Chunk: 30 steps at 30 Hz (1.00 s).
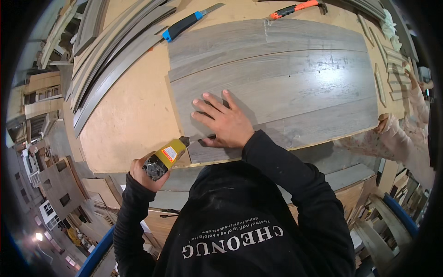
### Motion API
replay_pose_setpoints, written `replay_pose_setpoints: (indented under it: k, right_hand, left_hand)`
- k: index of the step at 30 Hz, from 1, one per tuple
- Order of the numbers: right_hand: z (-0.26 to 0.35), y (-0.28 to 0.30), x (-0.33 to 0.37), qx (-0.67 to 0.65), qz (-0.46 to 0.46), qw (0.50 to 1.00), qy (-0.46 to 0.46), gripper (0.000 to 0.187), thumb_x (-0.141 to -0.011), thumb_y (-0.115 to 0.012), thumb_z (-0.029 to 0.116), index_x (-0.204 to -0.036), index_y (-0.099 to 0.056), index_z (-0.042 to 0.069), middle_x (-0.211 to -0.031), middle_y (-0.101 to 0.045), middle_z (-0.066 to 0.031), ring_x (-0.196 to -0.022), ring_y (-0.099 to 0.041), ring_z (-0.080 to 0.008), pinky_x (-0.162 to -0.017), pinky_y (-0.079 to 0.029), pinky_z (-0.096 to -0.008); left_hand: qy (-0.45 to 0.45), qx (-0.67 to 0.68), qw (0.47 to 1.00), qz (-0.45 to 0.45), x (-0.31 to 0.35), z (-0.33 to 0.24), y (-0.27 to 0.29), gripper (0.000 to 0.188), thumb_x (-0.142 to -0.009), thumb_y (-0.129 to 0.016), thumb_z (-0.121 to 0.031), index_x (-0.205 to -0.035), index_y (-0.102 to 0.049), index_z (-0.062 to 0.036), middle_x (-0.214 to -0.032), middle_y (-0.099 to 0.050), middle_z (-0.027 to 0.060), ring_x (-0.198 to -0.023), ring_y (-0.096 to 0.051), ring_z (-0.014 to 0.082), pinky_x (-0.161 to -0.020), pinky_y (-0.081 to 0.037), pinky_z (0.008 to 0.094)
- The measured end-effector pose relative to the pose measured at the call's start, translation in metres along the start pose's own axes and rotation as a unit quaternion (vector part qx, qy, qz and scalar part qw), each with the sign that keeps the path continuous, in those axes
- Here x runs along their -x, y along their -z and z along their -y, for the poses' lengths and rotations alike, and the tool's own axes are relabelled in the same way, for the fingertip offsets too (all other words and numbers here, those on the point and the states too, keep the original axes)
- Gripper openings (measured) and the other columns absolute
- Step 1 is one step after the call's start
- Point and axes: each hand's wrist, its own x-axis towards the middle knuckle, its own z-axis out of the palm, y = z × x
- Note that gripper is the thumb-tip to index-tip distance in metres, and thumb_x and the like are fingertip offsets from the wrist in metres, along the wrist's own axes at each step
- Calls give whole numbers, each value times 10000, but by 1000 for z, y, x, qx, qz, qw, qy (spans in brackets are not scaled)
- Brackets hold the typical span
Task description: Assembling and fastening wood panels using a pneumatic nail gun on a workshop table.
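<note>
Grey wood-grain boards (277, 64) lie edge to edge in front of me on a tan worktable. My right hand (228, 122) rests flat on them near the left front, palm down with the fingers spread. Just left of the boards, my left hand (146, 177) is closed around a yellow-and-black hand-held tool (171, 150), perhaps a power tool. Its narrow black nose points at the boards' left edge, close to the front; whether it touches is hard to tell. A sticker shows on its yellow body.
A handsaw (184, 26) with a blue-black handle lies at the back, and an orange-handled hammer (297, 8) beyond the boards. Long strips (115, 60) are piled at left. Another person's hand (383, 123) is at the boards' right front corner, near small wooden slats (397, 76).
</note>
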Motion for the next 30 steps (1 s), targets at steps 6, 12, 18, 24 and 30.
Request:
replay_pose_setpoints:
  k: [6,12,18,24,30]
  right_hand:
    - [0,1,-1,6,-1,1000,19,605,-658,-693,429,-1159,-489,157,-1305,-398,-49,-1265,-304,-240,-1041,-198,-524]
    - [-1,2,-1,0,13,1000,1,613,-641,-699,421,-1169,-496,184,-1329,-394,-14,-1279,-300,-213,-1051,-175,-519]
    - [-2,9,-2,-18,12,1000,5,612,-656,-700,381,-1189,-479,177,-1341,-383,-19,-1277,-306,-214,-1052,-197,-491]
    - [-33,41,28,1,40,999,-23,662,-688,-684,393,-1260,-440,164,-1364,-359,-60,-1291,-288,-232,-1052,-210,-465]
    - [-74,70,29,70,-36,990,-119,654,-710,-627,492,-1251,-460,163,-1367,-356,-58,-1296,-276,-242,-1051,-206,-471]
  left_hand:
    - [21,95,989,108,-6,-6,5,380,-586,-704,-197,-893,-609,6,-680,-628,147,-620,-634,292,-594,-501,301]
    - [-5,72,994,85,-9,-15,5,380,-592,-696,-188,-909,-609,1,-698,-632,151,-637,-630,307,-610,-506,304]
    - [-3,19,999,51,-12,-22,11,353,-595,-696,-180,-888,-609,-2,-700,-633,154,-647,-632,309,-610,-505,311]
    - [35,97,995,3,-20,-9,16,284,-622,-692,-164,-845,-619,-6,-683,-632,145,-645,-642,281,-613,-507,320]
    - [31,112,993,31,-62,0,25,256,-652,-698,-189,-840,-635,-27,-686,-642,122,-632,-635,278,-592,-512,325]
